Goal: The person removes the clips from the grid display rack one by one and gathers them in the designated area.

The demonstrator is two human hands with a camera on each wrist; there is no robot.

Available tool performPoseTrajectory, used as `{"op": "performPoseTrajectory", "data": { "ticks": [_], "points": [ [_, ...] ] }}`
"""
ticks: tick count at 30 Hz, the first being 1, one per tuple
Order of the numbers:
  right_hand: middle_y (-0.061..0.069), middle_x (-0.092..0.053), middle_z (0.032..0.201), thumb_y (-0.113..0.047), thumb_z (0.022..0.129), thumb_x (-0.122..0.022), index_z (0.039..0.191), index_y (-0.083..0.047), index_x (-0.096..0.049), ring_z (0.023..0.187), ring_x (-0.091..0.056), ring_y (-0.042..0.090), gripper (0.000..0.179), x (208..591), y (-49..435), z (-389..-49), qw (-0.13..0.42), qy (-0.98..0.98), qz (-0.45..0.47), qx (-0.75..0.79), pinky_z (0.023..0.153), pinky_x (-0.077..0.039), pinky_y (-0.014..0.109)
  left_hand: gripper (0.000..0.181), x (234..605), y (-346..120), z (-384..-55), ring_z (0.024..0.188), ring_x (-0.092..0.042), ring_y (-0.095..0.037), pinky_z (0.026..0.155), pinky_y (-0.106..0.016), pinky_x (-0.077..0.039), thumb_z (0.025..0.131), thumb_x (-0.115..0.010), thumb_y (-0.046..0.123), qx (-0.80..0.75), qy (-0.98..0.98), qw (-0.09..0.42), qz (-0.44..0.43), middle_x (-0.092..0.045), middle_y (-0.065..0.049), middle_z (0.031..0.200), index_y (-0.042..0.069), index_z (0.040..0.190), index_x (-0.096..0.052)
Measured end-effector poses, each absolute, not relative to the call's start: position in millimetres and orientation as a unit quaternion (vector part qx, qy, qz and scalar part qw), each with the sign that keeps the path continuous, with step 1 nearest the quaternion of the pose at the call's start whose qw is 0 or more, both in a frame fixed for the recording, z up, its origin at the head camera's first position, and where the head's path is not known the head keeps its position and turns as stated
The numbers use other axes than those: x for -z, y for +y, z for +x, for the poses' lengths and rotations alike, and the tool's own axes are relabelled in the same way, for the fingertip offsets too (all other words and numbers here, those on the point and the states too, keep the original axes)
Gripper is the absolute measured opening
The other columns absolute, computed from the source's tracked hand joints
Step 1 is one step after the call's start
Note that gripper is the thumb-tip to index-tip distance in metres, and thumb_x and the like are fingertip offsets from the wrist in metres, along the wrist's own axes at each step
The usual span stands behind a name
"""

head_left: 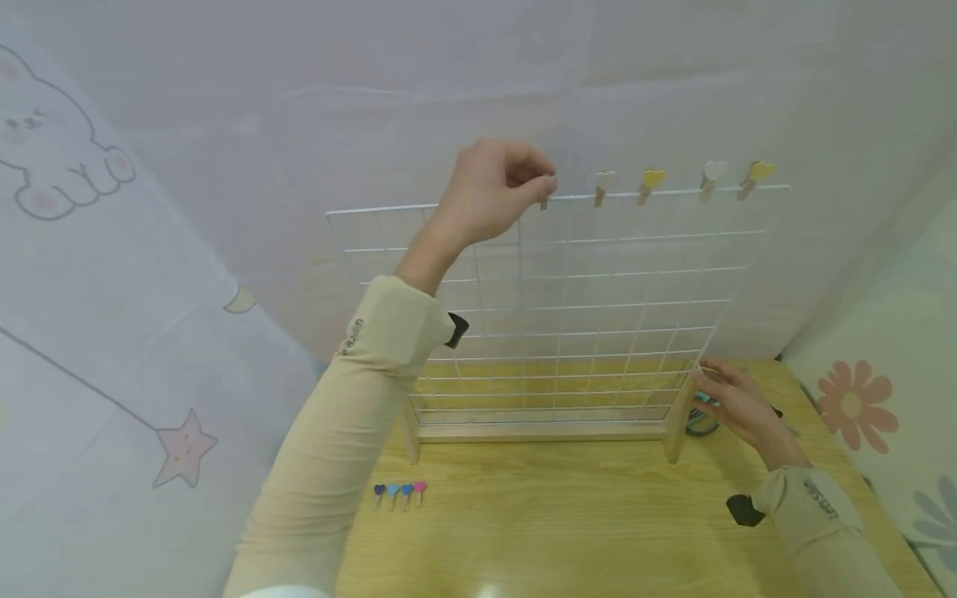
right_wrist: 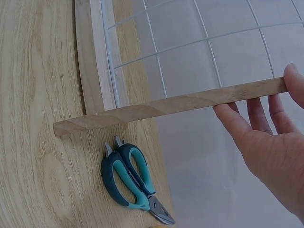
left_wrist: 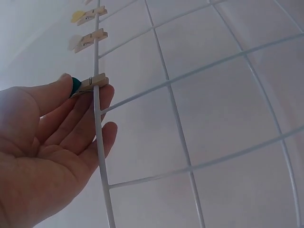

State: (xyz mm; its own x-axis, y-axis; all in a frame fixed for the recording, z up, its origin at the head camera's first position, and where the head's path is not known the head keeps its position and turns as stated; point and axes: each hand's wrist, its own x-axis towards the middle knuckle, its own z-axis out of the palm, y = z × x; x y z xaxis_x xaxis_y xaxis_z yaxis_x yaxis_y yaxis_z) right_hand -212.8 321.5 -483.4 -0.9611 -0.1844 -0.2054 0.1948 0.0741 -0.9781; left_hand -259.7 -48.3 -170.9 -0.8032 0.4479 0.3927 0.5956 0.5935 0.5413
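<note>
Wood-grained tabletop [head_left: 583, 515] set against pale sheeting [head_left: 449, 75], which also forms the sides of the space; its printed motifs include a white animal [head_left: 56, 124] and a pink star [head_left: 184, 448] at left and a coral flower [head_left: 852, 404] at right. A white wire grid [left_wrist: 168, 83] stands upright in a pale wooden stand [head_left: 538, 430]. Scissors [right_wrist: 128, 184] with teal and dark handles lie on the tabletop near the stand's right end.

The clip in hand [left_wrist: 92, 83] is a small peg of light wood with a metal spring and a dark green ornament, partly covered by the thumb. It sits across the grid's top rail, left of four heart clips [head_left: 654, 178] that read white, yellow, white, yellow from left to right. The left hand [head_left: 497, 195] pinches it between thumb and fingers; the right hand [head_left: 736, 407] grips the stand's right upright. Four loose clips [head_left: 407, 491], with hearts in dark purple, light blue, blue and pink, lie in a row at the front left.
</note>
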Motion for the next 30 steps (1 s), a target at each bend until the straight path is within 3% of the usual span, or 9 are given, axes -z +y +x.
{"op": "performPoseTrajectory", "data": {
  "ticks": [4,6,9,11,14,16,20,28,30],
  "points": [
    [0.029,0.012,0.154,-0.029,0.102,-0.049,0.151,0.001,0.007,0.140,-0.006,0.046,0.080,482,321,-211,0.142,0.719,0.002,0.680,0.096,-0.047,0.027,0.016,172,-45,-260,0.081,-0.064,-0.006,0.077,-0.018,-0.047,0.095,-0.063,0.020,0.348,-0.888,0.116,-0.277,-0.071,0.001,0.090,0.010,0.103,-0.072],
    [0.029,0.011,0.154,-0.029,0.101,-0.049,0.151,0.000,0.006,0.139,-0.018,0.042,0.080,482,321,-211,0.142,0.719,0.004,0.681,0.096,-0.047,0.027,0.015,173,-44,-259,0.080,-0.064,-0.007,0.076,-0.019,-0.047,0.094,-0.064,0.019,0.355,-0.887,0.124,-0.268,-0.072,0.001,0.090,0.010,0.101,-0.073],
    [0.030,0.010,0.154,-0.029,0.101,-0.050,0.152,0.000,0.004,0.129,-0.037,0.024,0.080,482,321,-212,0.141,0.720,0.007,0.680,0.094,-0.048,0.025,0.013,175,-42,-259,0.079,-0.065,-0.008,0.076,-0.020,-0.047,0.093,-0.066,0.017,0.362,-0.885,0.137,-0.257,-0.072,0.000,0.088,0.009,0.099,-0.074],
    [0.030,0.009,0.154,-0.029,0.101,-0.050,0.152,0.000,0.003,0.123,-0.040,0.014,0.079,482,321,-213,0.139,0.719,0.009,0.681,0.092,-0.049,0.023,0.012,176,-42,-259,0.078,-0.065,-0.008,0.076,-0.020,-0.047,0.092,-0.067,0.017,0.366,-0.883,0.148,-0.253,-0.073,0.000,0.087,0.009,0.097,-0.075],
    [0.030,0.009,0.154,-0.029,0.101,-0.051,0.152,0.000,0.003,0.129,-0.036,0.026,0.079,482,321,-214,0.137,0.716,0.011,0.684,0.091,-0.049,0.022,0.011,177,-41,-259,0.076,-0.064,-0.008,0.075,-0.020,-0.046,0.091,-0.068,0.017,0.375,-0.878,0.163,-0.248,-0.073,0.000,0.086,0.009,0.094,-0.076],
    [0.030,0.010,0.154,-0.029,0.101,-0.051,0.152,0.000,0.003,0.137,-0.023,0.038,0.080,482,320,-214,0.138,0.715,0.010,0.685,0.093,-0.048,0.024,0.011,178,-41,-258,0.074,-0.065,-0.008,0.074,-0.019,-0.046,0.090,-0.069,0.016,0.389,-0.869,0.177,-0.247,-0.073,-0.001,0.085,0.008,0.093,-0.076],
    [0.029,0.011,0.154,-0.029,0.101,-0.050,0.152,0.000,0.004,0.140,-0.010,0.044,0.080,485,319,-215,0.143,0.717,0.010,0.682,0.097,-0.047,0.028,0.010,176,-42,-257,0.073,-0.066,-0.010,0.072,-0.017,-0.046,0.090,-0.069,0.014,0.429,-0.846,0.196,-0.249,-0.073,-0.003,0.084,0.006,0.092,-0.075],
    [0.030,0.010,0.154,-0.029,0.101,-0.049,0.152,0.001,0.004,0.130,-0.036,0.024,0.079,487,320,-217,0.142,0.722,0.006,0.677,0.097,-0.047,0.028,0.010,176,-58,-252,0.076,-0.066,-0.012,0.078,-0.021,-0.052,0.090,-0.065,0.006,0.512,-0.795,0.191,-0.262,-0.071,-0.005,0.081,0.002,0.096,-0.073],
    [0.030,0.010,0.154,-0.029,0.101,-0.049,0.152,0.001,0.004,0.130,-0.036,0.025,0.079,486,319,-217,0.141,0.723,0.005,0.676,0.097,-0.046,0.028,0.009,180,-65,-252,0.074,-0.065,-0.013,0.076,-0.023,-0.052,0.090,-0.065,0.005,0.536,-0.780,0.187,-0.265,-0.070,-0.005,0.080,0.001,0.095,-0.072]
  ]
}}
